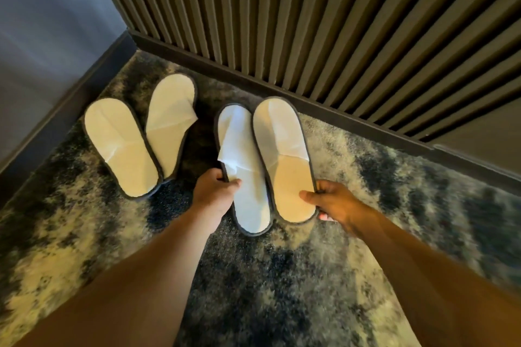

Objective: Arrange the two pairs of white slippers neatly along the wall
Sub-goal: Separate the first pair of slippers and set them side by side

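Two pairs of white slippers with dark edging lie on the carpet near the slatted wall (310, 22). The left pair, one slipper (121, 146) beside the other (169, 124), rests untouched near the corner, toes toward the wall. The right pair lies side by side with toes close to the baseboard. My left hand (214, 191) grips the left edge of the bluish-white slipper (245, 166), thumb on its insole. My right hand (332, 203) pinches the right edge of the cream slipper (284, 158) near its heel.
A dark baseboard (352, 118) runs along the foot of the slatted wall. A plain grey wall (42, 51) closes the corner on the left. The mottled dark-and-cream carpet (282, 276) covers the floor below my forearms.
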